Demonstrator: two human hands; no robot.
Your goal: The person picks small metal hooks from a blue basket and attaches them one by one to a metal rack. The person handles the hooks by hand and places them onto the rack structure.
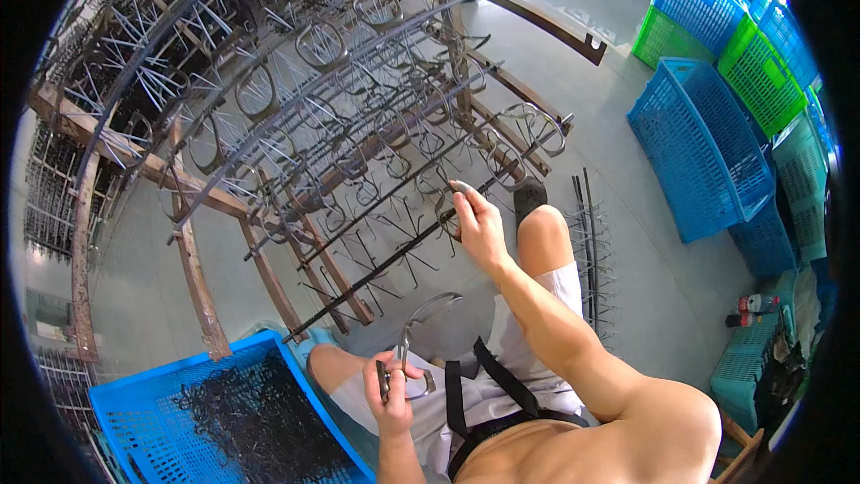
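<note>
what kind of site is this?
Likely a small factory floor: rusty metal racks hung with wire loops, stacked blue and green plastic crates on bare concrete, and a blue crate of dark metal pieces.

crate (134, 394) lower left: bright blue, lattice walls, heap of black parts (260, 421) inside. rack (206, 305): rusty brown frame, dark grey rods. rings (322, 43) on rack: grey metal. stacked crates (708, 152) right: blue and green mesh. shorts (528, 332): white; strap (502, 381) black. floor (654, 287): pale grey.
</note>
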